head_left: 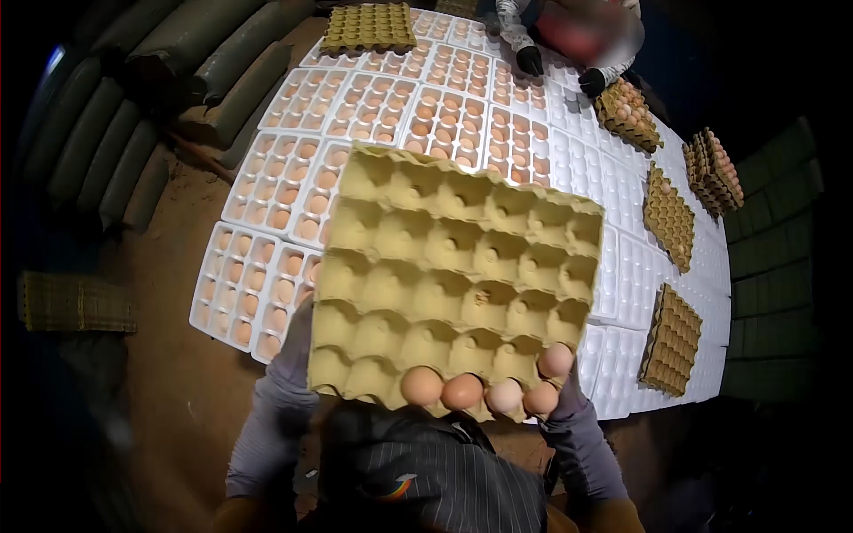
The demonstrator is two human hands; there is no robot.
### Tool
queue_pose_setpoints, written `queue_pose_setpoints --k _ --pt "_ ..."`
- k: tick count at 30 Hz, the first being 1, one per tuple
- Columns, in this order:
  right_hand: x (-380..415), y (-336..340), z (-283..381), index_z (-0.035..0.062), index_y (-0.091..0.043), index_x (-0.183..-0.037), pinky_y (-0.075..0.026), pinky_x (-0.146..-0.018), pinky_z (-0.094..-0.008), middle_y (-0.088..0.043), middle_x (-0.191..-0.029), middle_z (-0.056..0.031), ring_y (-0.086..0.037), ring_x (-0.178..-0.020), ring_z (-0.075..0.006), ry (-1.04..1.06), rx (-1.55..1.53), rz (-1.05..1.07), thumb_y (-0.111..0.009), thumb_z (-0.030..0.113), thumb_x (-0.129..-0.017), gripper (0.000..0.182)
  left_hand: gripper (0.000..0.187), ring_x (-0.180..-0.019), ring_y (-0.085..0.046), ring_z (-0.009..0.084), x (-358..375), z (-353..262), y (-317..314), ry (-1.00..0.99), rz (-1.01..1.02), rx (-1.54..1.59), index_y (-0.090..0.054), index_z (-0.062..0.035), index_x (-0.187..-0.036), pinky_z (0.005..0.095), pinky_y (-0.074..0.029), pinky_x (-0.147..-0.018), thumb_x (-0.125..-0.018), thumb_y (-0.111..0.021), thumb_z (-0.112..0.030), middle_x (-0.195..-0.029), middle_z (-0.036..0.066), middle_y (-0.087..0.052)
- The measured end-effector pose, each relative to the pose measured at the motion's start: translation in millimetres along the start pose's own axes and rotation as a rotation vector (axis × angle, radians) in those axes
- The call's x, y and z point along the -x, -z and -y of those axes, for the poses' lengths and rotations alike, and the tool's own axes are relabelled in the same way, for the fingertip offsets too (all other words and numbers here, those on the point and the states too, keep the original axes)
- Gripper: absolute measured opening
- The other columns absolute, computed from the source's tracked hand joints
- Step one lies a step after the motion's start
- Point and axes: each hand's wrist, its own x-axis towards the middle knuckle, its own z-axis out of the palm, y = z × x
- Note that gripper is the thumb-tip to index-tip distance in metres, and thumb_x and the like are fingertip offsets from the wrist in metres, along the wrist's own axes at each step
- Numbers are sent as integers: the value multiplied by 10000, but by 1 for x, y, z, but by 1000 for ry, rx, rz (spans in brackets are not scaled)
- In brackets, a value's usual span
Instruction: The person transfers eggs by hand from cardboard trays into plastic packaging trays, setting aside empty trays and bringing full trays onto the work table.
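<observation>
A yellowish pulp egg tray [382,235] is held up in front of me, above the near side of the table. Several brown and pale eggs [462,391] sit in its near right corner, and its other cups hold no eggs. My left hand [305,311] grips the tray's left edge, mostly hidden behind it. On the opposite side, my right hand [571,395] holds the near right corner, its fingers largely out of sight underneath. Below the tray are white plastic trays [267,226], those on the left filled with eggs.
Across the table, a person with dark gloves [530,60] leans over white trays. Pulp trays with eggs [629,115] and a taller stack [713,173] stand at the right. Other pulp trays [673,342] lie nearer. Another pulp tray [369,27] rests at the far left. Dark sacks [178,40] are piled beyond.
</observation>
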Motion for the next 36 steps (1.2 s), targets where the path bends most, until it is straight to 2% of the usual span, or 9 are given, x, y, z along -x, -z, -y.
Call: queue_pose_setpoints --k 9,11,13,17,21,25,27,31,36 --pt "-125 -60 -81 -20 -484 -1399 -493 -985 -347 -573 -1340 -69 -572 -1157 -168 -6 64 130 -519 221 -1041 433 493 -1231 -572 222 33 142 155 307 -279 730 -395 -72 -1505 387 -521 -1010 -1062 -507 -256 -1421 100 -529" --pt "-130 -71 -54 12 -547 -1365 -463 -1013 -352 -602 -1310 -75 -558 -1173 -169 -122 -57 -133 -544 166 -1016 381 451 -1254 -559 211 26 142 179 380 -201 539 -434 -50 -1481 380 -518 -1016 -1071 -468 -233 -1421 101 -533" --pt "-126 -43 -51 67 -583 -1352 -432 -1055 -369 -618 -1301 -92 -559 -1202 -206 304 543 -324 -607 151 -969 393 433 -1226 -575 227 13 59 170 40 -572 -292 -526 1 -1395 365 -485 -1025 -1024 -568 -218 -1335 126 -605" --pt "-117 -65 4 133 -630 -1278 -391 -1129 -448 -636 -1251 -75 -548 -1259 -289 734 1467 251 -746 164 -853 442 509 -1264 -558 341 15 -12 109 -155 -27 -923 -610 -66 -1337 456 -423 -1107 -874 -755 -221 -1292 142 -645" --pt "-121 -61 9 104 -605 -1289 -456 -1065 -442 -657 -1204 -84 -601 -1189 -295 552 1245 219 -754 147 -853 462 457 -1241 -556 371 10 20 63 -273 230 -1114 -635 -64 -1242 534 -383 -1124 -882 -728 -329 -1232 136 -654" --pt "-95 -51 35 22 -622 -1154 -493 -907 -300 -634 -1088 -48 -609 -1026 -148 8 172 69 -718 240 -893 354 439 -1169 -603 337 6 -4 72 -293 212 -994 -609 -62 -1259 498 -460 -1063 -904 -701 -305 -1174 152 -651" --pt "-88 -56 25 73 -619 -1138 -526 -859 -303 -631 -1063 -71 -642 -976 -161 165 802 186 -708 308 -907 342 450 -1095 -641 295 13 -15 69 337 -262 176 -611 -48 -1237 441 -533 -954 -880 -728 -295 -1126 164 -629" --pt "-78 -80 2 115 -647 -1111 -554 -741 -372 -624 -980 -80 -674 -874 -264 427 1755 300 -799 475 -801 498 533 -983 -661 286 -9 -24 45 12 131 -702 -638 -27 -1203 394 -550 -852 -813 -812 -345 -1085 156 -590" --pt "-74 -72 33 74 -587 -1248 -572 -910 -371 -595 -1233 -116 -653 -1089 -194 -40 442 208 -760 129 -844 443 513 -1001 -644 275 -12 -19 35 56 239 -928 -655 -16 -1221 398 -537 -860 -804 -795 -279 -1150 141 -598"
